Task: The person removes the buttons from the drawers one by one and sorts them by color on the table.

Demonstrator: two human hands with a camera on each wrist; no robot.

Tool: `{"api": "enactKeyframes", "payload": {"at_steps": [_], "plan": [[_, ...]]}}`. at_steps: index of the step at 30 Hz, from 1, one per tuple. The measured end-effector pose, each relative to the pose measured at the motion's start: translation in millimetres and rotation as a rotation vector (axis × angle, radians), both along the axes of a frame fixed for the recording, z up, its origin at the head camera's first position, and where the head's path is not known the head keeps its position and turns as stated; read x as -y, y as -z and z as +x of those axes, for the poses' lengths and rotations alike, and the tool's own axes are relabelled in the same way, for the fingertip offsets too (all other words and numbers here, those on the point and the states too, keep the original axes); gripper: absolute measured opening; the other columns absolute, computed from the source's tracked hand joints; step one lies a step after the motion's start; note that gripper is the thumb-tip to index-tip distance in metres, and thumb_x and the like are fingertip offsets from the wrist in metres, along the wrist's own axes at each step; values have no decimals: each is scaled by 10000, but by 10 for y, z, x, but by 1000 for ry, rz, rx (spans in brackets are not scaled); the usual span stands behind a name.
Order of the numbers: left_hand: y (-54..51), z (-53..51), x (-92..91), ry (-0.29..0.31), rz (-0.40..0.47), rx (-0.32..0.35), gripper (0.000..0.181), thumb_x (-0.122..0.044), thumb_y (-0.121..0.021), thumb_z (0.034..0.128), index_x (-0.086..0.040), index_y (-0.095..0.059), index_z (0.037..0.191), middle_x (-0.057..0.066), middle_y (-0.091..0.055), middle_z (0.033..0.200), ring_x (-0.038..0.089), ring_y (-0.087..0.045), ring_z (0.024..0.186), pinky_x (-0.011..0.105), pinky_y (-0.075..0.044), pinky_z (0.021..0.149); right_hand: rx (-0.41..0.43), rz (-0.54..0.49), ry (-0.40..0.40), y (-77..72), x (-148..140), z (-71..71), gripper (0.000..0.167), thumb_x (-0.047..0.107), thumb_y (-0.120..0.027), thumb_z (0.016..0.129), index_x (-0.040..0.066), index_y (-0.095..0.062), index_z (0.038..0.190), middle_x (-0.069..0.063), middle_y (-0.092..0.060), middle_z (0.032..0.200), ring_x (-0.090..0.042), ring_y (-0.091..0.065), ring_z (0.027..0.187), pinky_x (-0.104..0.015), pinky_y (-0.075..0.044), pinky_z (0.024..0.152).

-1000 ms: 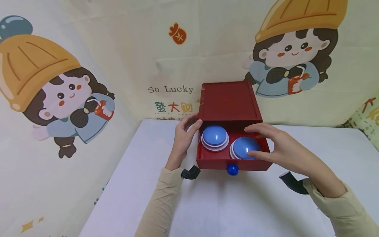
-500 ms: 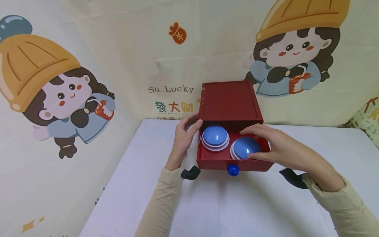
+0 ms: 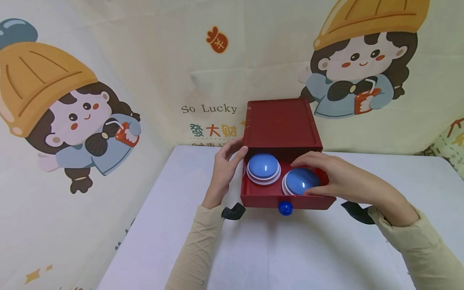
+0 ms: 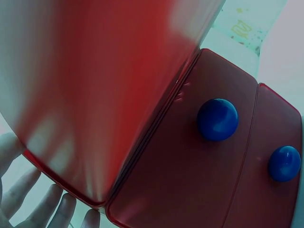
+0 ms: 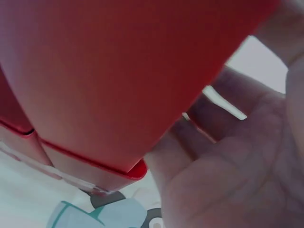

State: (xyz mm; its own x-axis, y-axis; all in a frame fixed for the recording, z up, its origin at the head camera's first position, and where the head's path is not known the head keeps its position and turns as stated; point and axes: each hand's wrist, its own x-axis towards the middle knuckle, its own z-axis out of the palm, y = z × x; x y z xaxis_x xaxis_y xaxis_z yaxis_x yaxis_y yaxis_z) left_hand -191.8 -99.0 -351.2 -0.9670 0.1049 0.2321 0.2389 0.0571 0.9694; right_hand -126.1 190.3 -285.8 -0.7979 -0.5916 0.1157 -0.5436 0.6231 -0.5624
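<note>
A red cabinet (image 3: 282, 123) has a drawer (image 3: 259, 191) pulled out, with a blue knob (image 3: 285, 208) on its front. Inside sit two push buttons with blue domes on white bases, a left push button (image 3: 263, 166) and a right push button (image 3: 301, 181). My right hand (image 3: 337, 177) reaches over the drawer's right side and grips the right push button, thumb at the front of the dome and forefinger behind it. Its other fingertips are hidden. My left hand (image 3: 224, 167) rests against the cabinet's left side; its fingers (image 4: 45, 206) lie nearly straight by a red edge.
The cabinet stands on a white table (image 3: 250, 249) close to a backdrop (image 3: 156, 60) printed with cartoon figures. In the left wrist view a second blue knob (image 4: 285, 164) shows on a neighbouring red panel. Black straps (image 3: 233, 211) sit at both wrists.
My right hand has shifted slightly left and further into the drawer, closing in round the right push button. The left hand and both push buttons stay in place.
</note>
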Motion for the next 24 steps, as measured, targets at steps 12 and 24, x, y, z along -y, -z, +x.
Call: {"api": "enactKeyframes", "payload": {"at_steps": [12, 24], "plan": [[147, -92, 13, -8, 17, -48, 425, -292, -669, 949, -201, -595, 1358, 4, -619, 1322, 158, -550, 1254, 393, -480, 1054, -17, 71, -42, 40, -12, -63, 590, 249, -885, 735, 142, -648, 1265, -58, -601, 1285, -314, -568, 1181, -488, -580, 863], [143, -95, 7, 1, 24, -58, 424, -287, -673, 949, -196, -598, 1355, 4, -622, 1323, 148, -552, 1250, 387, -484, 1049, -9, 120, -42, 46, -19, -109, 590, 321, -858, 765, 128, -642, 1278, -92, -586, 1307, -330, -562, 1186, -485, -583, 855]]}}
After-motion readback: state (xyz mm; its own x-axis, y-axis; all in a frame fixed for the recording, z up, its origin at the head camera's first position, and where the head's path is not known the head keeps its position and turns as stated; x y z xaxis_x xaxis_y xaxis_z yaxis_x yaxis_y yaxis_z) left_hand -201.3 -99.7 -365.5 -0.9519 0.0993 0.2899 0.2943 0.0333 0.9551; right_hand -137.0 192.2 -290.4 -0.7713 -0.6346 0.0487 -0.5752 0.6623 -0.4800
